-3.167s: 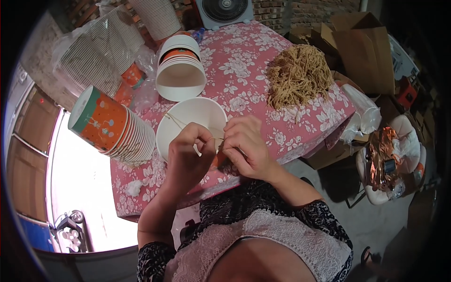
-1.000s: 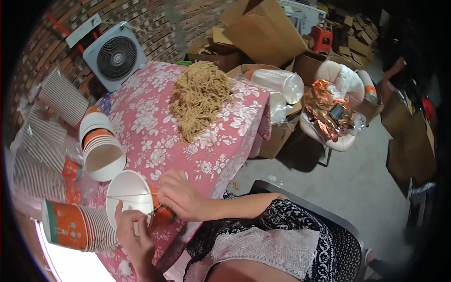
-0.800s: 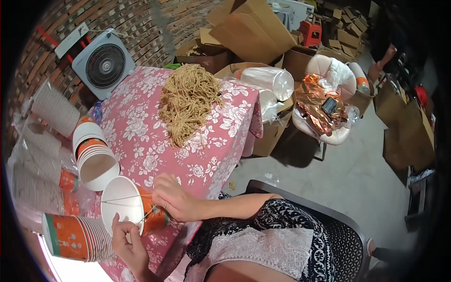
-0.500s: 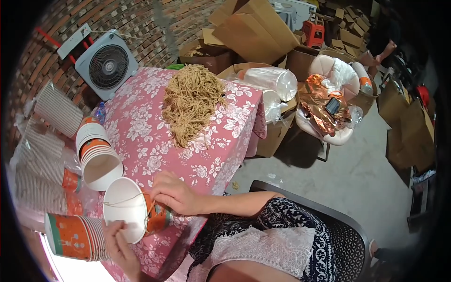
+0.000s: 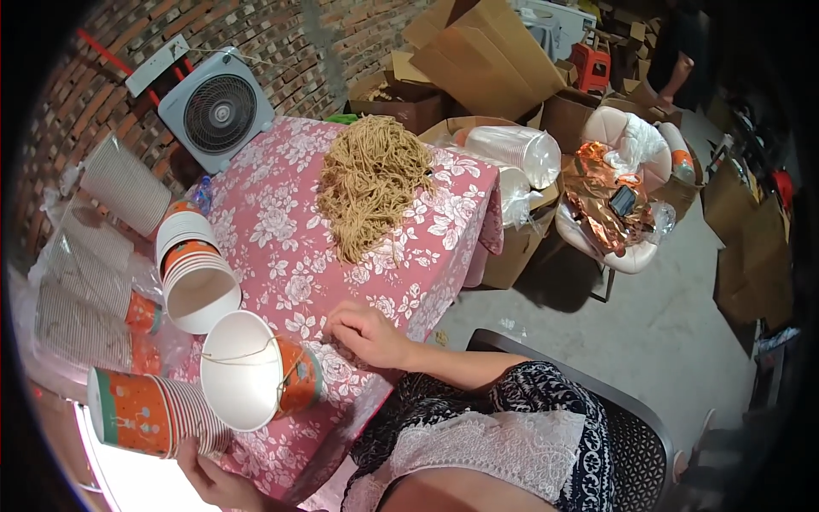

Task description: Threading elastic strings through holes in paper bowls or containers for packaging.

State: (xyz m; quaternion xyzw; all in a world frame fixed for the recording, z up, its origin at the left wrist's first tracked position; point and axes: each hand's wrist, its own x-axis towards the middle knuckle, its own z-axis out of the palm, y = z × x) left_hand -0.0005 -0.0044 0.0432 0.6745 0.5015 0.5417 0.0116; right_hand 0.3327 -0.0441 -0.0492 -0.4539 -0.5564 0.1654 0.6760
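Observation:
A white-lined paper bucket [image 5: 241,375] with an orange printed outside lies tilted on the table, its mouth toward the left. A thin tan cord handle [image 5: 247,354] runs across its opening and down the outer side. My left hand [image 5: 212,480] is at the rims of a stack of nested orange paper buckets [image 5: 141,414], fingers stretched and touching the lower side; part of the hand is hard to see. My right hand [image 5: 368,334] rests at the table's near edge, right of the single bucket, fingers curled with nothing seen in them.
Tan cords [image 5: 375,179] lie heaped on the pink flowered tablecloth [image 5: 273,222]. More buckets [image 5: 200,290] and plastic-wrapped stacks [image 5: 85,290] stand along the left. A fan [image 5: 220,111] is at the back. Cardboard boxes [image 5: 503,51] and a chair with copper foil [image 5: 606,196] stand beyond.
My right hand has let go of the cord at the bucket's rim and drawn off to the right. My left hand has left the bucket's mouth and moved down to the nested stack.

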